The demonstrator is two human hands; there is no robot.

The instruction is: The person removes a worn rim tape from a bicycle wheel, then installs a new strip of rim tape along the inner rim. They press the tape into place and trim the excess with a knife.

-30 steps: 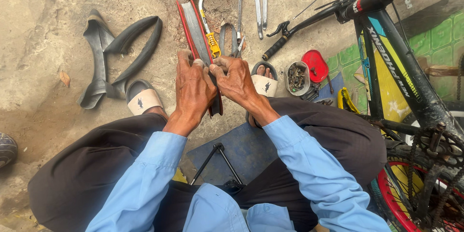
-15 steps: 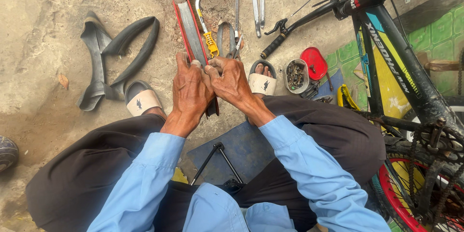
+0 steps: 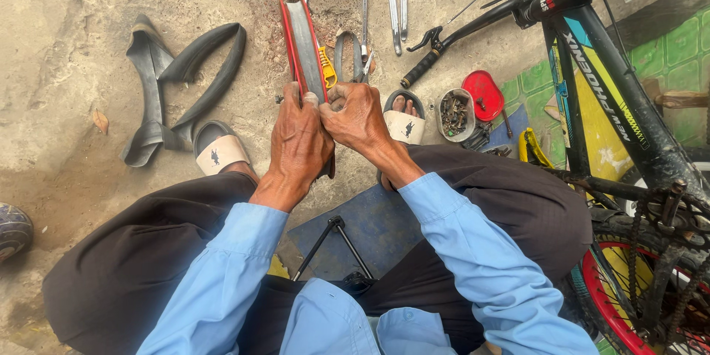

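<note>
My left hand (image 3: 299, 140) grips a flattened strip of rubber inner tube with red edges (image 3: 303, 41), which stretches away from me over the ground. My right hand (image 3: 357, 115) is closed right beside it, pressed against the same strip near my left fingers. A yellow utility knife (image 3: 328, 68) and a pair of scissors (image 3: 347, 55) lie on the ground just past my fingertips. Whether my right hand also holds a small tool is hidden by its fingers.
A black cut inner tube (image 3: 174, 81) lies at the left. Wrenches (image 3: 394, 0) lie at the top. A tin of small metal parts (image 3: 453, 113) and a red lid (image 3: 484, 94) sit by my right foot. A bicycle (image 3: 614, 103) stands at the right.
Both hands stay together on the rubber strip; the view has shifted only slightly.
</note>
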